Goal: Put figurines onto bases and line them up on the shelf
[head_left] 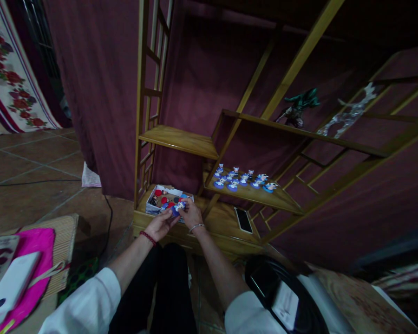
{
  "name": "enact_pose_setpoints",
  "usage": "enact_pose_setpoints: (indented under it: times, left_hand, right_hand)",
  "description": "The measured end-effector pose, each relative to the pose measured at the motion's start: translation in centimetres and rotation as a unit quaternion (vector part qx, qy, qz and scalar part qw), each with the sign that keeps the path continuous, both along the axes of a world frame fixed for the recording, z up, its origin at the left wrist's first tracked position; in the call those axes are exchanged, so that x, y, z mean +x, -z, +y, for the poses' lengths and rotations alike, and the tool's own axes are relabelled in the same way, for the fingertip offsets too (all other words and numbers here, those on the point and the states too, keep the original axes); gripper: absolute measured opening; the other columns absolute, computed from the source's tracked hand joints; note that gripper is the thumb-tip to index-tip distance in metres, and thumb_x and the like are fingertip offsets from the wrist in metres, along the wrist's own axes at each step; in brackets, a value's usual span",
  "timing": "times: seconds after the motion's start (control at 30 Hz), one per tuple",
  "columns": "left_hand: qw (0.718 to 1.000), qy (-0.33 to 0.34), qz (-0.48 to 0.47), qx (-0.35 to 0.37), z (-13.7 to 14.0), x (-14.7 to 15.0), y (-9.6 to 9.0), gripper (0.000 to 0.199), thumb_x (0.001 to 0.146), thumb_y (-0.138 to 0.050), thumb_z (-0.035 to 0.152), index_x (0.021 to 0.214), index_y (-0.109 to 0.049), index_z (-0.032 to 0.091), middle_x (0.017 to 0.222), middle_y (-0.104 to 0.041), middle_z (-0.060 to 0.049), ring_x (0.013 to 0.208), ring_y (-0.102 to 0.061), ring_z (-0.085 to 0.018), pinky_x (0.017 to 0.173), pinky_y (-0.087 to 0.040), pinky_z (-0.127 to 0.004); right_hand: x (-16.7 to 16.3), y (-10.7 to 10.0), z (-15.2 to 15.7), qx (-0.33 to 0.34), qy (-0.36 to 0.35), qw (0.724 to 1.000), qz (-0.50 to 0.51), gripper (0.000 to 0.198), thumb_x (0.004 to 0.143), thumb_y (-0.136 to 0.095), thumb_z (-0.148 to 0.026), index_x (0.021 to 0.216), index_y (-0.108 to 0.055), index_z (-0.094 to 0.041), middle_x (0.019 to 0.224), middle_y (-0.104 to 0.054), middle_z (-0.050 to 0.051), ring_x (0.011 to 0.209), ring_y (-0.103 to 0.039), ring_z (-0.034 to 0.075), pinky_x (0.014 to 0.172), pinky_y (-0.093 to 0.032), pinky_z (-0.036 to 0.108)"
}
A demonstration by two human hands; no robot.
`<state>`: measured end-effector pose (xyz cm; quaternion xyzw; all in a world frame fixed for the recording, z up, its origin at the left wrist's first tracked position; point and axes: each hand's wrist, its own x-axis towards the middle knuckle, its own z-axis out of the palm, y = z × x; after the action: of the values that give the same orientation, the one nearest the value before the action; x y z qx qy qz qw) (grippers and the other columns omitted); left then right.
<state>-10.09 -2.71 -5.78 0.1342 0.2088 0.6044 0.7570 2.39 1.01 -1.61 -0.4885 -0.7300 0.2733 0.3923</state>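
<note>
A small white-and-purple figurine (179, 208) on a purple base is held between both hands, above the front of an open box. My left hand (160, 224), with a red bead bracelet, has its fingers closed on the base. From the other side my right hand (191, 215), with a silver bangle, pinches the figurine's upper part. Behind them the white box (152, 209) on the bottom shelf holds several items with red, blue and dark round bases. Up to the right, several similar figurines (244, 179) stand in rows on a wooden shelf.
A phone (244, 220) lies on the bottom board of the wooden display rack (181, 140). A green ornament (301, 105) and a clear deer-like figure (350, 111) stand on a higher shelf. At left, a white power bank (12, 284) rests on a pink cloth (46, 246).
</note>
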Motion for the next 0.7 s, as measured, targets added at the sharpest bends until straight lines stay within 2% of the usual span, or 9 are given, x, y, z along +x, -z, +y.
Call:
enact_pose_setpoints:
  times: [0.5,0.7]
  left_hand:
    - [1.0,-0.005,0.0,-0.006,-0.26,0.03,-0.69,0.008,0.073,-0.055,0.007,0.076,-0.06,0.011,0.08,-0.065,-0.005,0.081,-0.059,-0.013,0.092,-0.038,-0.034]
    - [1.0,-0.005,0.008,0.002,-0.24,-0.05,-0.44,0.008,0.074,-0.053,0.007,0.075,-0.06,0.011,0.079,-0.065,-0.004,0.081,-0.06,-0.012,0.089,-0.041,-0.032]
  right_hand:
    - [0.25,-0.42,0.01,0.022,-0.058,0.998,-0.003,0.028,0.065,-0.048,-0.014,0.093,-0.051,-0.021,0.083,-0.059,-0.001,0.071,-0.058,0.012,0.069,-0.049,0.028]
    - [0.33,-0.39,0.12,0.019,-0.065,0.998,0.003,0.028,0.064,-0.051,-0.015,0.091,-0.052,-0.02,0.08,-0.059,-0.001,0.071,-0.058,0.012,0.07,-0.049,0.028]
